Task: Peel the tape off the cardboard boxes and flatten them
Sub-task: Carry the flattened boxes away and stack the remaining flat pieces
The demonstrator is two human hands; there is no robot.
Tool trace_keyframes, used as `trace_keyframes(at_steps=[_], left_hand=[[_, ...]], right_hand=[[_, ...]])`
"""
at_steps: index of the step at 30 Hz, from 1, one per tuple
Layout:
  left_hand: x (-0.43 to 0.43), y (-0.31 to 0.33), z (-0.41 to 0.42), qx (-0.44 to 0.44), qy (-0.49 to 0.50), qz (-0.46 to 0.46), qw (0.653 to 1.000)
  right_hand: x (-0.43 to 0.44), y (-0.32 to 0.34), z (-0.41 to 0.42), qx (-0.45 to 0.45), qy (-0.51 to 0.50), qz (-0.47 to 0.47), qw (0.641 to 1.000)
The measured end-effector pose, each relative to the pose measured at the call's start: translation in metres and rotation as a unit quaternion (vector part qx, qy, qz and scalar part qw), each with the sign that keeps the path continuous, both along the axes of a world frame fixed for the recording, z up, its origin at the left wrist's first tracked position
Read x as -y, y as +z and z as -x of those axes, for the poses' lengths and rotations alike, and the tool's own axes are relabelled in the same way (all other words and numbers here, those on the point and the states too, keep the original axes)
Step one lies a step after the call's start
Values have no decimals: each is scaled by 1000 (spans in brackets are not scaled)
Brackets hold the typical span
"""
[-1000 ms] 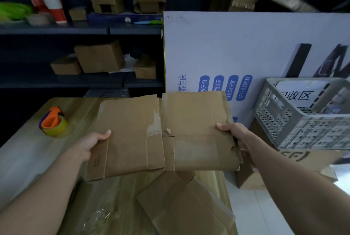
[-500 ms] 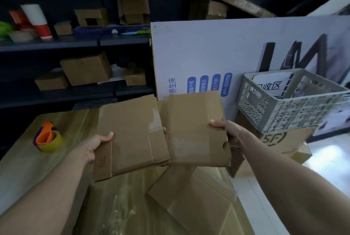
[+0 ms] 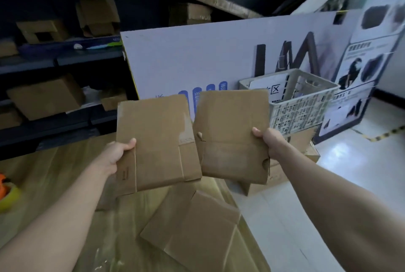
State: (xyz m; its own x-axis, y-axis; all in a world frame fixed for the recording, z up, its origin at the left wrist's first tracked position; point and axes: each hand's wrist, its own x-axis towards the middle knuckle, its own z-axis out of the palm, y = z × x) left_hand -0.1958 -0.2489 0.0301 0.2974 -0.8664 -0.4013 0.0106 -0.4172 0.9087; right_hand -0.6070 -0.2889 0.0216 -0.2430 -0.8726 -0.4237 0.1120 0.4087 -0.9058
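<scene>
A flat brown box (image 3: 157, 140) is up in the air over the bench (image 3: 65, 173). The left hand (image 3: 116, 153) holds its left half and the right hand (image 3: 271, 140) holds its right half. The halves touch in the middle and spread apart at the top. A second flat box (image 3: 197, 228) lies on the bench below.

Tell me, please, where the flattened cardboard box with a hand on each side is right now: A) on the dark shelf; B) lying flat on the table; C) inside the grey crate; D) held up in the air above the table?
D: the cardboard box is up in the air above the table, with the left hand gripping its left edge and the right hand its right edge.
</scene>
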Motion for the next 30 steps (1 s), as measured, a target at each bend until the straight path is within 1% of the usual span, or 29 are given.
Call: trace_keyframes(at_steps=[4, 9, 15, 21, 24, 30], left_hand=[[27, 13, 67, 2, -20, 35, 999], [59, 16, 188, -34, -44, 71, 996], [84, 13, 303, -59, -41, 78, 994], [125, 26, 372, -46, -61, 73, 994], [154, 28, 398, -32, -70, 54, 996], [230, 31, 443, -30, -77, 52, 995]], right_hand=[[6, 8, 60, 7, -12, 16, 1000], [20, 20, 180, 8, -24, 39, 999], [45, 38, 302, -22, -24, 54, 998], [83, 37, 371, -14, -27, 49, 998], [110, 34, 395, -20, -23, 43, 999], [183, 44, 437, -32, -15, 74, 997]])
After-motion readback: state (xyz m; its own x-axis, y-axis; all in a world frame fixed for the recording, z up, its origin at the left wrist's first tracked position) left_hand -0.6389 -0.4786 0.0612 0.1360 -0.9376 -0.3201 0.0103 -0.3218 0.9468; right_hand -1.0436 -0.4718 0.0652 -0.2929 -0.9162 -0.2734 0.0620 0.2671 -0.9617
